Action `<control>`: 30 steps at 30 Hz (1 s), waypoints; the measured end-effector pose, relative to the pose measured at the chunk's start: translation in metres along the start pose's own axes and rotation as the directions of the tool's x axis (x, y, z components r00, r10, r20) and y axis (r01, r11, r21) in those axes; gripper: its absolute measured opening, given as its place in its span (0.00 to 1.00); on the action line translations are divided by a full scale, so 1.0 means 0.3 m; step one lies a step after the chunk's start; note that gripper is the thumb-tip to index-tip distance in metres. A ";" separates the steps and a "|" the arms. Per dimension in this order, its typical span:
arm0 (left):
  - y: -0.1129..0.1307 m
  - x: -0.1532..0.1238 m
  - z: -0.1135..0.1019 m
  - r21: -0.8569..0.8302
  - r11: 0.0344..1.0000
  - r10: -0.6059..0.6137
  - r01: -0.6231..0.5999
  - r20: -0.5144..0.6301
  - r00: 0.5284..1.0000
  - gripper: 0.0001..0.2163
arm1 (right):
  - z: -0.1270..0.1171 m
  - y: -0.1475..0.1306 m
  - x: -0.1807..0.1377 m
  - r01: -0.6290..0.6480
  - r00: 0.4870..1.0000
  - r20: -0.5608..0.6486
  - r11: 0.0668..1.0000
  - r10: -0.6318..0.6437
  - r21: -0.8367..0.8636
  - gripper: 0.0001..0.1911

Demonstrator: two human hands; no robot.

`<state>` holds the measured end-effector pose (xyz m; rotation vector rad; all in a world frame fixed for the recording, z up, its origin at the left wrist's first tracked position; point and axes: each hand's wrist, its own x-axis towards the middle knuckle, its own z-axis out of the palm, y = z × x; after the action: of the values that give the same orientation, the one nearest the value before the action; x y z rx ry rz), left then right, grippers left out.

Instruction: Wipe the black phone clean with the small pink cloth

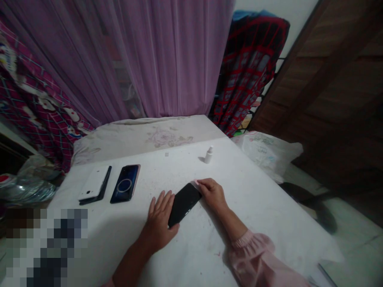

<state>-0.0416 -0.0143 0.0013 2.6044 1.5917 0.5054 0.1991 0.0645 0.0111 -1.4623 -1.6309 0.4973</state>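
A black phone (184, 203) lies screen up on the white table (254, 199) in front of me. My left hand (160, 221) rests flat beside its near end, fingers stretched out, thumb against the phone's lower edge. My right hand (213, 193) is at the phone's far end, fingers pressed together on a small pinkish piece (196, 183) at the phone's top corner; I cannot make out what that piece is.
Two more phones lie at the left: a white one (94, 184) on a dark one, and a dark blue one (125, 183). A small white bottle (208, 154) stands further back. A plastic bag (266, 153) lies off the table's right side. Curtains hang behind.
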 end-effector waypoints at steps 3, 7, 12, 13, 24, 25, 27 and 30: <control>-0.006 -0.012 -0.001 -0.005 0.993 -0.114 0.114 -0.047 0.992 0.35 | -0.046 -0.022 -0.081 -0.041 0.999 -0.002 0.999 0.041 -0.011 0.10; 0.014 -0.027 0.025 -0.043 0.973 -0.229 0.225 -0.128 0.965 0.30 | -0.068 -0.057 -0.154 0.026 0.995 0.103 0.984 -0.007 -0.175 0.12; 0.016 -0.028 0.037 -0.077 0.978 -0.203 0.194 -0.135 0.970 0.27 | -0.014 -0.090 -0.074 0.055 0.984 0.176 0.949 0.000 -0.309 0.11; 0.014 -0.028 0.038 -0.073 0.979 -0.198 0.190 -0.130 0.972 0.28 | 0.000 -0.097 -0.046 0.064 0.979 0.203 0.945 0.002 -0.322 0.11; 0.033 -0.031 0.038 0.002 0.981 -0.192 0.194 -0.113 0.975 0.28 | 0.006 -0.099 -0.061 0.026 0.986 0.168 0.965 0.019 -0.261 0.11; 0.033 -0.032 0.038 0.003 0.982 -0.186 0.188 -0.110 0.976 0.28 | -0.008 -0.092 -0.083 0.009 0.988 0.153 0.967 0.031 -0.256 0.12; 0.030 -0.032 0.037 -0.001 0.985 -0.173 0.173 -0.101 0.980 0.29 | -0.026 -0.084 -0.111 -0.026 0.990 0.126 0.964 0.061 -0.263 0.12; 0.024 -0.031 0.037 -0.015 0.989 -0.150 0.149 -0.089 0.985 0.30 | -0.014 -0.086 -0.093 -0.025 0.990 0.122 0.952 0.065 -0.306 0.11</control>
<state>-0.0361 -0.0245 -0.0101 2.4634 1.7904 0.6244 0.1853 0.0313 0.0239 -1.7264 -1.8433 0.3856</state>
